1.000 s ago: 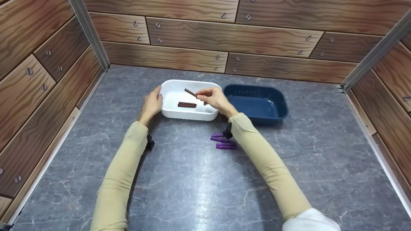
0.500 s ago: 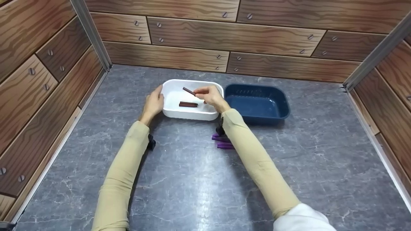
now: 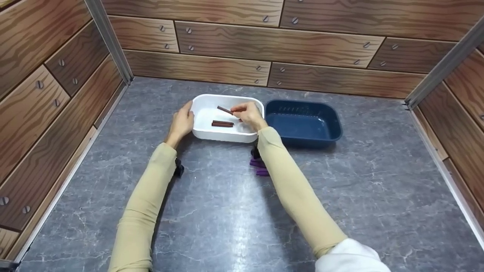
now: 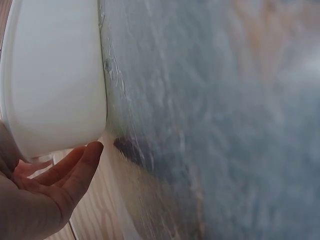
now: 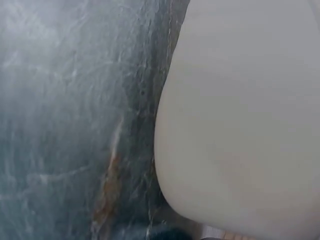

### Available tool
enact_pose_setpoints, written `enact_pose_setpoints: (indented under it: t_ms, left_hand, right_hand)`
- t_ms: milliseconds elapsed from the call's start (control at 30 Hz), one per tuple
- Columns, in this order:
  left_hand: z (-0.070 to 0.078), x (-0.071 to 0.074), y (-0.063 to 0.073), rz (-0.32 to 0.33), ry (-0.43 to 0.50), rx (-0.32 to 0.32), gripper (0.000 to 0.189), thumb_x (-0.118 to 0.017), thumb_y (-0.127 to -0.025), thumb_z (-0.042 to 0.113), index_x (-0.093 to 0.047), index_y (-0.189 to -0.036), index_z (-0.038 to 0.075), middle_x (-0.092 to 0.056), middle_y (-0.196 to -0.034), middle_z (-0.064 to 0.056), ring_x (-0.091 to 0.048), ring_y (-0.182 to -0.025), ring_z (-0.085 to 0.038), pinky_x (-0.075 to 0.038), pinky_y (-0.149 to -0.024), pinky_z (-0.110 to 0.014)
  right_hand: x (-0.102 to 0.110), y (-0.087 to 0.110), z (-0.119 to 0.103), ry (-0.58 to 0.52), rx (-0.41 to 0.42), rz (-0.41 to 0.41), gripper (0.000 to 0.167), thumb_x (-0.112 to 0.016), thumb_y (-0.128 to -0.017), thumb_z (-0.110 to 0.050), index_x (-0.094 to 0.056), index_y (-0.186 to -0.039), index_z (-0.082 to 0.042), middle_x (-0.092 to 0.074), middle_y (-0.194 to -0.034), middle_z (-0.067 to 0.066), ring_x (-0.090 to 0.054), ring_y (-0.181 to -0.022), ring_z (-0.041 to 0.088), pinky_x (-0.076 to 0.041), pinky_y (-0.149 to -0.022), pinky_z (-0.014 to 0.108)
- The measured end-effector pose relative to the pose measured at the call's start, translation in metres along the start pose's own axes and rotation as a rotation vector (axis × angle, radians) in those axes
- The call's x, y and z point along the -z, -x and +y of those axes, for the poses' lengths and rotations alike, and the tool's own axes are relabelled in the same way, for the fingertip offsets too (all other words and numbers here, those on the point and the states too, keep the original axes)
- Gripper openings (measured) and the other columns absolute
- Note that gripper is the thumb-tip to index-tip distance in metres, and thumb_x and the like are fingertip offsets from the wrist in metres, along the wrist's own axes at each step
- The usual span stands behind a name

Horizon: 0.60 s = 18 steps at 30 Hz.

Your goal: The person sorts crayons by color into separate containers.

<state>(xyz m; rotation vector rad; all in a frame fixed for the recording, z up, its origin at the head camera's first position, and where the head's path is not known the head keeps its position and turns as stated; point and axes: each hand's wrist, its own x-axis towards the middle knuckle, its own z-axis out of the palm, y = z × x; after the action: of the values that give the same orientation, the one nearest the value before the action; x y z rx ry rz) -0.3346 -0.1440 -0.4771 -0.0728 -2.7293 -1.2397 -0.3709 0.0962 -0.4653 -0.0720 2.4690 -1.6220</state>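
Near the counter's [image 3: 211, 211] back edge we see lying sticks [image 3: 222, 124] in the white tub [image 3: 223, 135], with the blue tub [image 3: 300, 127] beside it. The right hand [image 3: 247, 114] pinches a brown stick [image 3: 224, 110] within the white rim; the left hand's [image 3: 182, 121] loosely extended fingers touch the outer wall, fingertips [image 4: 95, 149] clearest from its wrist. The right sleeve [image 3: 298, 192] partly hides purple sticks [image 3: 262, 172].

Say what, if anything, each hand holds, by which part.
Right hand: a brown stick, pinched toward its right end in head view. Left hand: touches the white bin at left end; hold unclear.
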Motion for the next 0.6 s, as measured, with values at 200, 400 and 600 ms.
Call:
enact_pose_setpoints:
  t_ms: [200,400,600]
  left_hand:
    - [-0.0019,-0.0012,-0.0004,0.013,-0.015,-0.022,0.048,-0.036,-0.101,0.011,-0.040,-0.148,0.001,-0.046,-0.147,-0.021,-0.047,-0.134,-0.034,-0.037,-0.113,-0.045]
    - [-0.0022,-0.0026,-0.0001,0.012,-0.012,-0.023,0.048,-0.037,-0.101,0.010,-0.040,-0.148,0.001,-0.046,-0.147,-0.020,-0.046,-0.135,-0.033,-0.036,-0.114,-0.043]
    - [-0.0021,-0.0007,0.0000,0.017,-0.011,-0.025,0.047,-0.038,-0.102,0.010,-0.040,-0.148,0.002,-0.047,-0.147,-0.020,-0.046,-0.135,-0.033,-0.035,-0.114,-0.043]
  right_hand:
    - [-0.0051,-0.0004,0.0027,0.138,-0.050,-0.021,0.020,-0.063,-0.089,0.000,-0.074,-0.106,-0.001,-0.067,-0.086,0.004,-0.050,-0.060,0.011,-0.040,-0.052,0.019]
    - [-0.0090,-0.0015,0.0041,0.149,-0.078,-0.021,0.020,-0.063,-0.087,0.005,-0.075,-0.103,0.000,-0.063,-0.078,0.001,-0.046,-0.051,0.006,-0.037,-0.047,0.016]
    - [-0.0098,-0.0017,0.0032,0.199,-0.043,0.006,0.019,-0.065,-0.086,0.004,-0.076,-0.101,0.000,-0.066,-0.081,0.001,-0.049,-0.058,0.007,-0.039,-0.052,0.016]
